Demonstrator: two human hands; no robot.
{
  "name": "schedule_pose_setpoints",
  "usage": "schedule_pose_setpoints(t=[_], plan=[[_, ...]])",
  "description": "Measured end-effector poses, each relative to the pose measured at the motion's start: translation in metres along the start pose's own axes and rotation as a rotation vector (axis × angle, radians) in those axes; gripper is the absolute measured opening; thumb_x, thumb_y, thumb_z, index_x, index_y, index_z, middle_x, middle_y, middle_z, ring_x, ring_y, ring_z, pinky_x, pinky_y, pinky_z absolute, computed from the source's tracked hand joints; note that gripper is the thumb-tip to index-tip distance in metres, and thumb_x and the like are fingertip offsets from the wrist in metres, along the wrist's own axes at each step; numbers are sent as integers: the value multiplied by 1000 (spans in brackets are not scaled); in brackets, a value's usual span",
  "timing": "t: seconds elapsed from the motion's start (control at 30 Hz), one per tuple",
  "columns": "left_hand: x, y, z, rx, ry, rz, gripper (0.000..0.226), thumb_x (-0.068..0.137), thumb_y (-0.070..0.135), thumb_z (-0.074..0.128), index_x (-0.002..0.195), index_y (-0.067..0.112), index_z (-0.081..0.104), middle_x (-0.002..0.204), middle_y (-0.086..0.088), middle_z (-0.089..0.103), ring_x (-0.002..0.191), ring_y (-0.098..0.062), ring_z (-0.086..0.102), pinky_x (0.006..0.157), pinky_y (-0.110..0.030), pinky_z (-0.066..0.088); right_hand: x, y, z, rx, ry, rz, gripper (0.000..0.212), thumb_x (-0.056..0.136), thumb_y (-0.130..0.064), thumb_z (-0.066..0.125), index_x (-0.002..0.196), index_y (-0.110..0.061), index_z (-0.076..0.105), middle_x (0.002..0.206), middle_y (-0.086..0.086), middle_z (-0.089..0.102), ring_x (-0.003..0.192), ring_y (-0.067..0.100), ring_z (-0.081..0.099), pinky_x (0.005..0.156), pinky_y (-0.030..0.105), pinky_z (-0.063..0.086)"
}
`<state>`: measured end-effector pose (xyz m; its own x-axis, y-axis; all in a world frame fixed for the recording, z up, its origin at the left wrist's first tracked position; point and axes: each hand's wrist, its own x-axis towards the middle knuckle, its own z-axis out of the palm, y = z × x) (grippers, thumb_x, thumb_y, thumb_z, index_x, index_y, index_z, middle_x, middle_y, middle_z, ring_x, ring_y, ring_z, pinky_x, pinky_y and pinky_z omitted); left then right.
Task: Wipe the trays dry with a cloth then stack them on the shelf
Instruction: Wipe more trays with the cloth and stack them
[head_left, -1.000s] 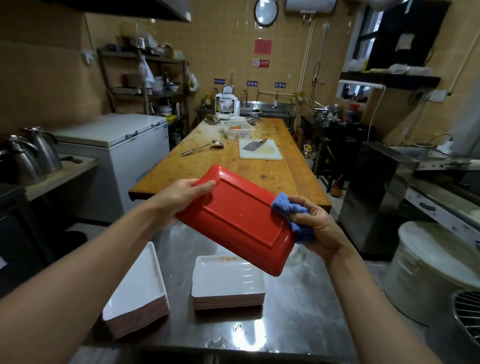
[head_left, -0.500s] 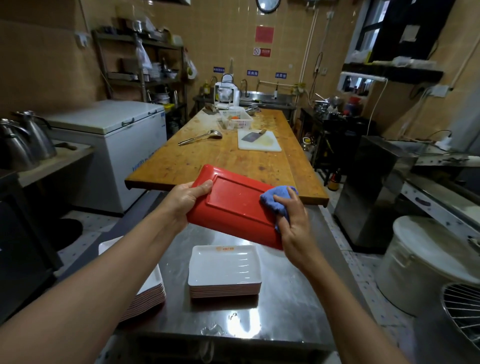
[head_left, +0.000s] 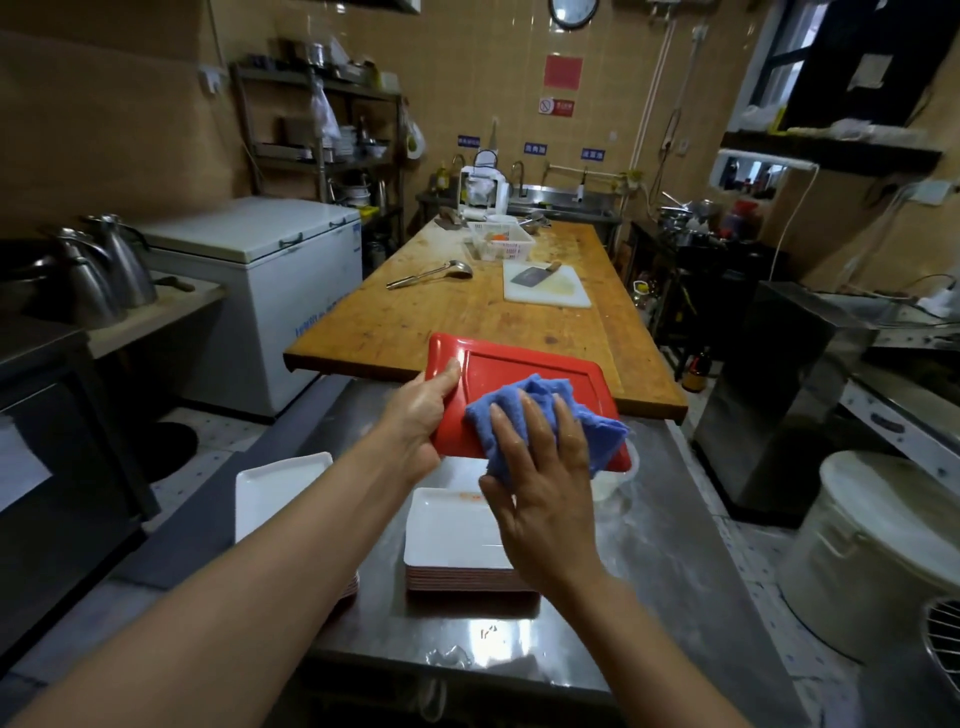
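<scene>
Wooden table (head_left: 467, 317): long, runs away from me up the middle of the room; carries a white cutting board (head_left: 546, 285) with a cleaver (head_left: 531, 275) lying on it, a ladle (head_left: 429, 274) to its left, a white basket (head_left: 501, 242) beyond.
Steel table (head_left: 670, 540): right below me, its far end tucked under the wooden one; wet sheen on the near edge.
Freezer (head_left: 270, 291): white chest type, lid shut, left of the wooden table.
Tray stacks: one pile of white-topped trays (head_left: 457, 540) straight under my arms on the steel table; a second pile (head_left: 280, 493) to its left, partly hidden by my left forearm.
Red tray (head_left: 524, 374): held in the air above the steel table, tilted, underside toward me, far edge over the wooden table's near end.
Left hand (head_left: 422, 415): gripping the red tray's left edge, thumb on top near the corner, fingers hidden beneath.
Right hand (head_left: 540, 467): flat and spread, palm pressing down on the cloth; not closed round anything.
Cloth (head_left: 530, 415): blue, bunched, lying on the tray's near right part, between my right palm and the red surface.
</scene>
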<state>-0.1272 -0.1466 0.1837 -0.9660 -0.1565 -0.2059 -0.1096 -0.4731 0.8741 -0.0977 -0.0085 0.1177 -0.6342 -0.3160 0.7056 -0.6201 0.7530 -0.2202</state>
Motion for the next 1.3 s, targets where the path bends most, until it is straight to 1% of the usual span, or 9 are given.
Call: schedule_pose_setpoints(t=[0.17, 0.37, 0.63, 0.7, 0.77, 0.83, 0.97, 1.13, 1.3], plan=[[-7, -7, -8, 33, 53, 3, 43, 99, 39, 39, 120, 6, 56, 112, -20, 64, 103, -32, 63, 87, -42, 52, 20, -34, 9, 155, -35, 110, 46, 96, -39, 32, 137, -29, 47, 150, -1, 36, 142, 28, 19, 114, 52, 16], [-12, -7, -25, 78, 155, 163, 22, 100, 26, 41, 102, 15, 60, 116, -17, 62, 107, -32, 60, 98, -46, 46, 55, -35, 12, 195, -249, 169, 42, 100, -40, 34, 141, -45, 32, 156, -13, 17, 146, 15, 1, 115, 50, -2], [-20, -6, -66, -27, 140, 208, 21, 99, 24, 42, 94, 15, 61, 71, -4, 72, 62, -18, 70, 56, -36, 59, 55, 5, 21, 201, -308, 381, 46, 101, -33, 35, 146, -32, 28, 155, 5, 19, 142, 22, 14, 114, 37, 15], [-22, -4, -79, -32, 145, 191, 22, 99, 26, 42, 97, 15, 62, 75, -4, 73, 66, -19, 71, 63, -39, 58, 51, 11, 27, 351, -293, 456, 46, 101, -29, 35, 147, -26, 28, 144, 15, 31, 131, 28, 33, 103, 28, 32], [-23, -1, -91, -35, 163, 189, 23, 99, 27, 42, 98, 16, 62, 77, -4, 74, 69, -20, 71, 68, -40, 57, 49, 10, 31, 534, -266, 532, 41, 101, -27, 35, 142, -29, 37, 122, 15, 47, 101, 28, 55, 66, 21, 52], [-26, 1, -102, -37, 174, 181, 23, 99, 28, 42, 100, 16, 62, 82, -6, 73, 73, -22, 71, 69, -41, 57, 46, 8, 36, 666, -210, 586, 30, 100, -24, 35, 123, -32, 53, 96, 7, 57, 70, 21, 61, 40, 25, 48], [-36, 4, -126, -24, 206, 155, 25, 99, 28, 42, 109, 14, 60, 96, -11, 69, 83, -27, 67, 71, -45, 56, 39, 5, 53, 618, -228, 659, 24, 100, -21, 34, 95, -14, 57, 78, 8, 60, 70, 26, 58, 61, 33, 45], [-50, 10, -151, 78, 201, 228, 19, 98, 23, 45, 108, 17, 60, 92, -9, 72, 80, -23, 70, 67, -38, 59, 32, -5, 71, 557, -270, 675, 16, 98, -17, 41, 95, -17, 57, 71, -1, 62, 50, 6, 59, 42, 12, 38], [-49, 13, -172, 817, 316, 509, 12, 93, 17, 55, 101, 19, 64, 83, 2, 68, 78, -16, 64, 71, -21, 51, 36, -21, 84, 598, -272, 677, 19, 97, -14, 42, 104, -11, 60, 91, 9, 66, 83, 24, 58, 68, 29, 39]])
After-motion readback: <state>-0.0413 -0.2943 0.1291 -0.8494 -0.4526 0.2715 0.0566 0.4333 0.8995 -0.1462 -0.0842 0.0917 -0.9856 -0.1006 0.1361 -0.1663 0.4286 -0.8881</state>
